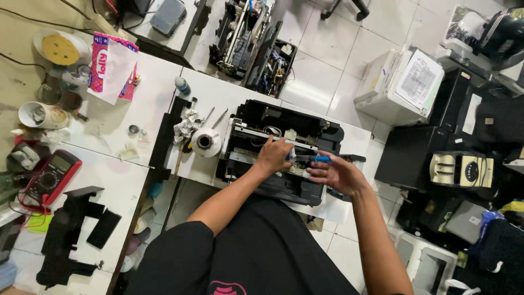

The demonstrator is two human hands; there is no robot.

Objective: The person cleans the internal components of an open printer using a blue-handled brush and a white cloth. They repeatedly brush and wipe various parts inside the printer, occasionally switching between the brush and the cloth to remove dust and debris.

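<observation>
An opened black printer (284, 123) with its cover off lies on a small white table (210, 95) in front of me. My left hand (273, 154) rests inside the printer's mechanism, fingers curled on a part there. My right hand (334, 172) is beside it, gripping a blue-handled tool (316, 159) whose tip points left toward my left hand. The tip itself is hidden between the hands.
A white tape roll (206, 142), crumpled tissue and thin metal tools lie left of the printer. A red multimeter (50, 177), cups, a pink tissue pack (112, 65) and black plastic panels (71, 229) are on the left table. More printers and parts stand on the tiled floor.
</observation>
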